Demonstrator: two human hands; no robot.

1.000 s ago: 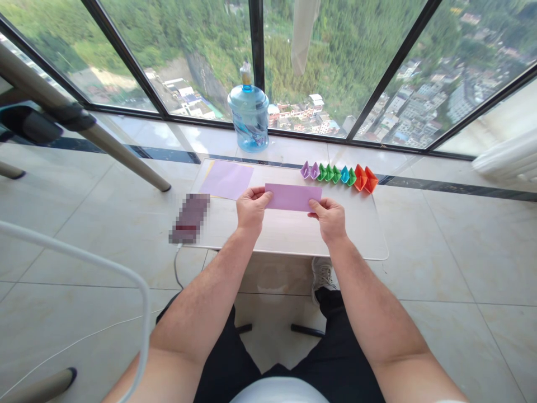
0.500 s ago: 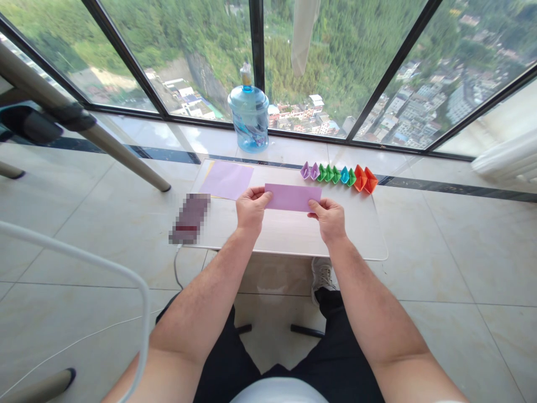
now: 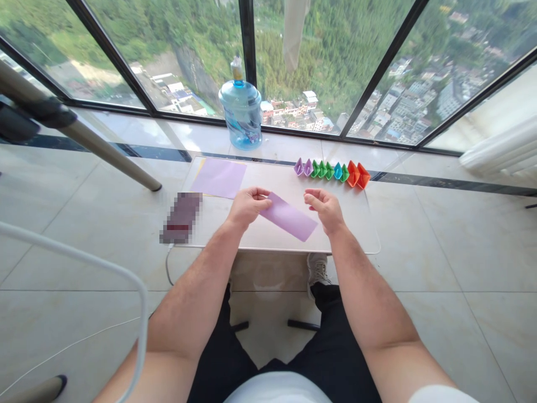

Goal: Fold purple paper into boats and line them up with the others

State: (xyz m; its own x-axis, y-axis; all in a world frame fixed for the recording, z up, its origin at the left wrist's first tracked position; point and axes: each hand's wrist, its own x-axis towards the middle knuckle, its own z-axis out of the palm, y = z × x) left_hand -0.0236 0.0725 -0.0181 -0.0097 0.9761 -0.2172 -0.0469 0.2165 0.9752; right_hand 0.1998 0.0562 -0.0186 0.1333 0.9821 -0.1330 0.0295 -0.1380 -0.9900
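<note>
The left hand (image 3: 242, 209) pinches the left end of a purple paper strip (image 3: 291, 218) above a counter (image 3: 271, 239), while the right hand (image 3: 330, 212), just right, curls slightly parted, empty fingers (image 3: 315, 196).

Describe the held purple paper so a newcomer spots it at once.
Start at the white table, then find the person's left hand above it. It holds a purple paper strip: narrow, one end pinched, unlike the wider purple sheet lying flat on the table to its left.

Open tabletop (image 3: 279, 173) parts the hands (image 3: 328, 210) from obstructing paper boats (image 3: 330, 170).
</note>
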